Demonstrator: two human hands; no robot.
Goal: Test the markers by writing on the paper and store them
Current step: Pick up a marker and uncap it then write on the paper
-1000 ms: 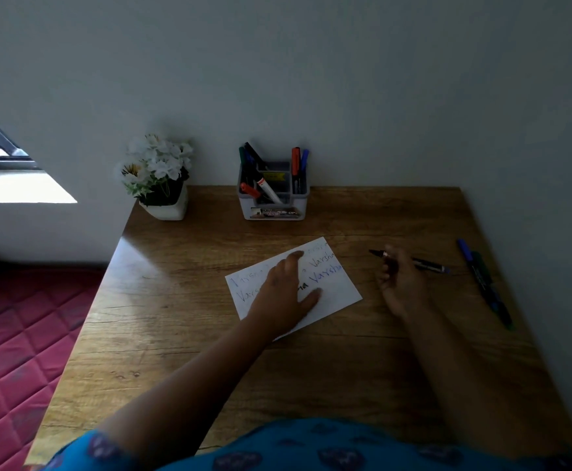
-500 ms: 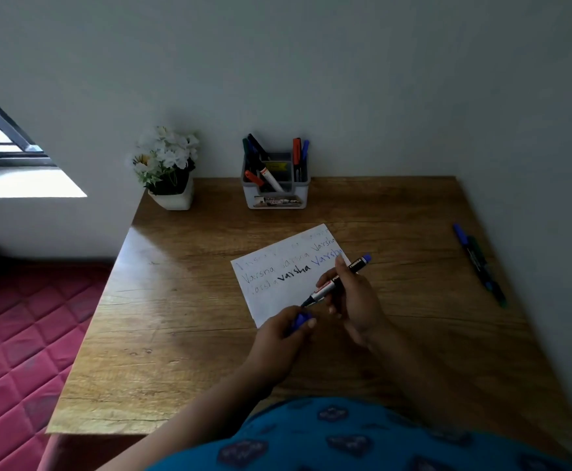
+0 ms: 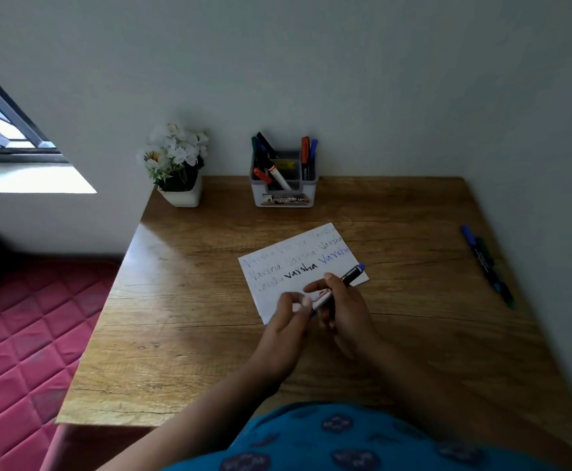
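A white paper (image 3: 277, 277) with several written words lies on the wooden table (image 3: 192, 317). Over its near right corner my right hand (image 3: 345, 307) grips a black marker (image 3: 349, 274) whose blue end points up and to the right. My left hand (image 3: 284, 321) pinches a small blue cap (image 3: 313, 312) at the marker's near end, touching my right hand. The tip is hidden between the fingers. A grey holder (image 3: 284, 195) with several markers stands at the back by the wall.
Two more markers (image 3: 485, 260), one blue-capped and one dark, lie side by side near the table's right edge by the wall. A white pot of flowers (image 3: 179, 195) stands at the back left. A red quilted mattress (image 3: 23, 334) lies left of the table.
My right hand brought the marker from the table's right over to the paper. My left hand left the paper, held the blue cap apart, and now meets the marker's near end.
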